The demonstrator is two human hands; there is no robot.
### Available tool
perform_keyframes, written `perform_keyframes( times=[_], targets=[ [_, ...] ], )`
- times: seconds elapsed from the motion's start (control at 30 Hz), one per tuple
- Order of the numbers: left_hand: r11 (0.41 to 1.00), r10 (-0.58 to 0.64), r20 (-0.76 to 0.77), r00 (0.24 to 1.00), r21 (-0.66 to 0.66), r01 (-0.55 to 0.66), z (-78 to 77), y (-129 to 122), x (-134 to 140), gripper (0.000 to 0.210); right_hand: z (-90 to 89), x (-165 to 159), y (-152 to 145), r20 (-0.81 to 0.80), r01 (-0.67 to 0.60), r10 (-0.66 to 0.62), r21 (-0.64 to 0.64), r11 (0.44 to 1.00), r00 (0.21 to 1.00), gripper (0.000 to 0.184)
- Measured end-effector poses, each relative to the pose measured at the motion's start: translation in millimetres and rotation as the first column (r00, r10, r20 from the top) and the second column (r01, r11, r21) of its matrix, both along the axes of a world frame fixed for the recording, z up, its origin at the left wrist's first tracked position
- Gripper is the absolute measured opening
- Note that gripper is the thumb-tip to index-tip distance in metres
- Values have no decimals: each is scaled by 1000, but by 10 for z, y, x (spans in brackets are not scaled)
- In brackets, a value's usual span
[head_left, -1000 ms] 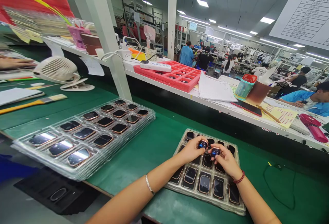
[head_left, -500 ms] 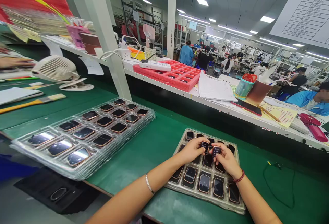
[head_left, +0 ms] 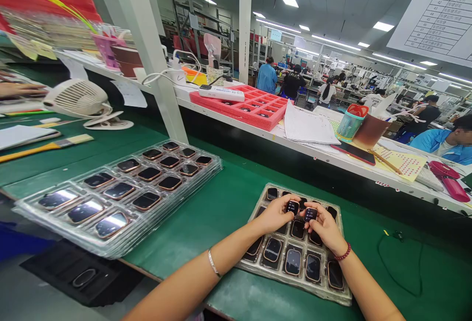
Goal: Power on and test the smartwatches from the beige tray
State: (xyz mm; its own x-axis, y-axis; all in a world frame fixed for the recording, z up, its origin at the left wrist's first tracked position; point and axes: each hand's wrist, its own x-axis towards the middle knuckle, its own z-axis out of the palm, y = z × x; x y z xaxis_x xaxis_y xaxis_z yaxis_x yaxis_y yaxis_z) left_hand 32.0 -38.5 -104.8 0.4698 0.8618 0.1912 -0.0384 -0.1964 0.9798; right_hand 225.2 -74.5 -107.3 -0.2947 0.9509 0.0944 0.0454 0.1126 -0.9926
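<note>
My left hand [head_left: 277, 214] is closed on a smartwatch body [head_left: 293, 207] with a lit dark screen. In my right hand [head_left: 325, 226] is a second smartwatch [head_left: 310, 214], its screen also lit with small white marks. Thumbs rest at the lower parts of both screens. The two watches are held side by side, slightly apart, above a clear plastic tray [head_left: 295, 281]. Several strapless watches with dark screens and gold-coloured rims, such as one watch [head_left: 293, 261], lie in its pockets. My hands hide part of the tray's upper rows.
At left, a stack of clear trays [head_left: 217, 166] holds more watches near the green table's edge. Beyond it are a white fan [head_left: 79, 99] and a brush [head_left: 47, 148]. A raised shelf carries a red foam tray [head_left: 275, 122] and papers [head_left: 309, 127]. A thin cable [head_left: 379, 257] lies at right.
Both hands keep almost the same place over the tray, each still holding its watch. The view has shifted very slightly.
</note>
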Motion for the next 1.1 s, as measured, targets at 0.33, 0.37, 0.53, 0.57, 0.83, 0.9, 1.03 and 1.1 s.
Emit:
perform_keyframes(
  times=[0.33,0.37,0.53,0.57,0.83,0.9,1.03,1.1],
  targets=[
    [995,-56,18,998,-75,57,92,-42,8,23,16,-8,3,6,-12,13,-36,999,1000,25],
    [996,-55,16,998,-72,56,87,-41,9,23,16,-8,2,6,-14,14,-37,999,1000,25],
    [997,-54,10,998,-60,54,70,-34,12,24,16,-6,0,9,-12,12,-42,999,1000,25],
    [997,-54,8,999,-57,54,70,-33,12,24,14,-5,2,11,-10,11,-41,999,1000,25],
    [997,-54,3,999,-47,54,68,-32,5,23,10,-1,8,23,-14,15,-44,999,1000,26],
    [998,-54,1,999,-45,54,55,-28,5,24,12,-1,7,23,-13,14,-42,999,1000,26],
    [998,-53,-2,999,-38,53,30,-21,8,24,13,-2,7,22,-10,11,-39,999,1000,27],
    [998,-53,-2,999,-38,53,31,-22,8,24,13,-2,7,22,-7,8,-37,999,1000,27]
  ],
)
